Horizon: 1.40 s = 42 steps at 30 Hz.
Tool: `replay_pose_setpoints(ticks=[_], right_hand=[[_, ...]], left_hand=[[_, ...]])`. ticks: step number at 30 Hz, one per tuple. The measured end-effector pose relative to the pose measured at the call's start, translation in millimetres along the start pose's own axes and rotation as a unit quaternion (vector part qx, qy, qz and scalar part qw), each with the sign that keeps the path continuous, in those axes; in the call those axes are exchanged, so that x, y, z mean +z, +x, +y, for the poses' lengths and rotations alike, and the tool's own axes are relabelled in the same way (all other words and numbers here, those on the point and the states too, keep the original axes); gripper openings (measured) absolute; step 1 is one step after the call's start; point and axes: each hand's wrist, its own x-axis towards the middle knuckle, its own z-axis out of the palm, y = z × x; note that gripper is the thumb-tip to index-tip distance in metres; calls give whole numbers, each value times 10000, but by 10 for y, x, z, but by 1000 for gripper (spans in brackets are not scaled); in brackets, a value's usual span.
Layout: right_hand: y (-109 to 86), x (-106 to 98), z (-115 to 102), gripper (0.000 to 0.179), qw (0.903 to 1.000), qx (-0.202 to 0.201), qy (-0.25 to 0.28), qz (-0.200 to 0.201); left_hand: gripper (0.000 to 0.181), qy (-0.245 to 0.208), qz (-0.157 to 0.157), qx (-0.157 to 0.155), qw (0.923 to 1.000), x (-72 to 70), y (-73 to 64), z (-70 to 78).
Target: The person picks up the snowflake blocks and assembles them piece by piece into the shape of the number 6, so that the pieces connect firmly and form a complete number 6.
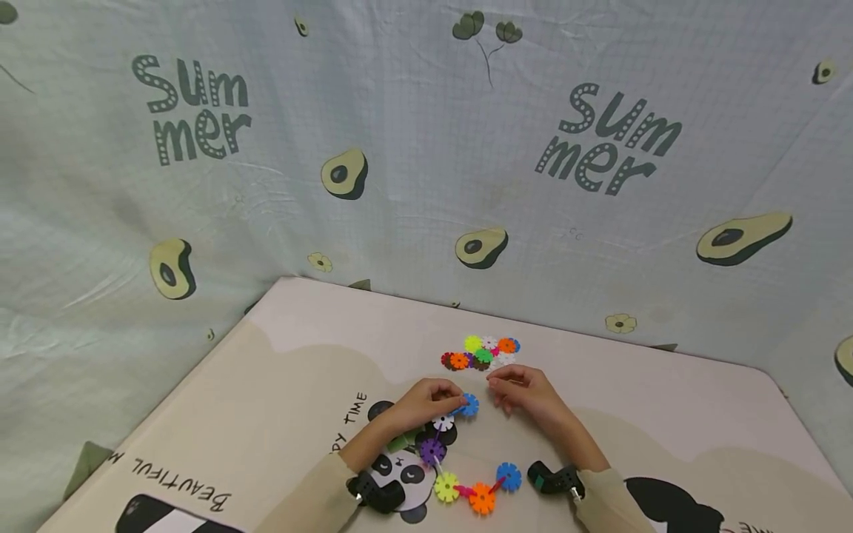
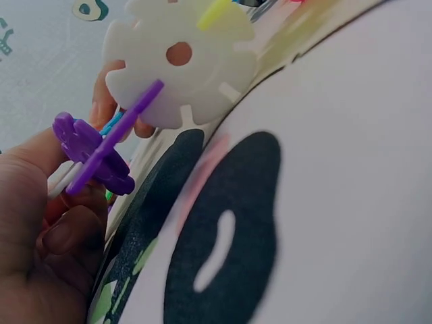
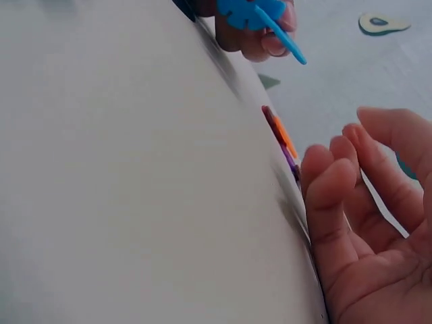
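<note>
My left hand [image 1: 426, 401] pinches a blue notched disc [image 1: 470, 405] at the upper end of a linked chain of plastic snowflake discs. In the right wrist view, a second blue disc [image 3: 283, 37] stands edge-on, slotted across the one between those fingers. Below the left hand the chain curves through a white disc [image 1: 443, 423], a purple disc [image 1: 432, 451], a yellow disc [image 1: 447, 487] and an orange disc [image 1: 483, 499] to another blue disc [image 1: 509, 477]. My right hand [image 1: 529, 394] holds nothing; its fingers are loosely bent, right of the blue disc and near the loose pile.
Several loose discs in mixed colours form a pile [image 1: 483, 355] beyond the hands. The table cover [image 1: 320, 318] has printed pandas and lettering. A patterned curtain [image 1: 413, 148] hangs behind and at the left of the table. Each wrist wears a black camera band [image 1: 376, 492].
</note>
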Motion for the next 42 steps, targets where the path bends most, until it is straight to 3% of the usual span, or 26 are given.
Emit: replay_pose_setpoints(ticks=[12, 22, 42], right_hand=[[140, -26, -1, 28, 9968, 230, -313, 705], [265, -109, 13, 28, 9972, 8, -584, 474], [477, -26, -69, 37, 9889, 301, -1177, 857]], left_hand=[[21, -207, 76, -11, 9998, 28, 20, -25], [20, -340, 44, 4, 9994, 43, 15, -43], [21, -421, 87, 81, 9990, -9, -8, -26]])
